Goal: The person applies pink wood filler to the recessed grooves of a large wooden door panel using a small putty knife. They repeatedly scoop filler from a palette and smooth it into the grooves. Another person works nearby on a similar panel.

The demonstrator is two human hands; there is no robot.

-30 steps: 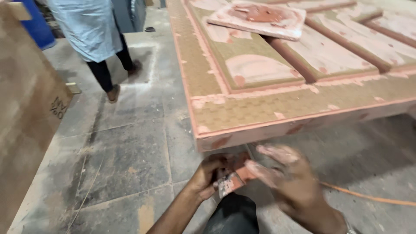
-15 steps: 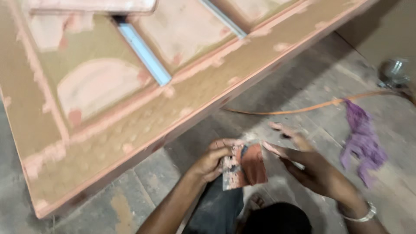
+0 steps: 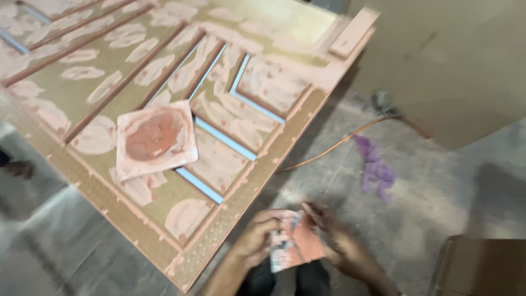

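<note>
Pink-smeared card [image 3: 296, 248] gripped by left hand [image 3: 255, 241] and right hand [image 3: 339, 246] — fingers closed, blurred — arms cropped.

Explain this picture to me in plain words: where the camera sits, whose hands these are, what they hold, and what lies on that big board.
There is no machine here. The picture comes from a camera worn on a person's head, looking down at that person's own two bare hands. The left hand and the right hand together hold a small flat sheet smeared with pink-red paste; the picture is too blurred to tell what kind of sheet it is. In front of the person lies a large panelled wooden board, much like a door laid flat, patched all over with pinkish filler. On it rests a square slab carrying a heap of the same reddish paste. On the grey floor to the right lie a purple rag and an orange cable.
</note>
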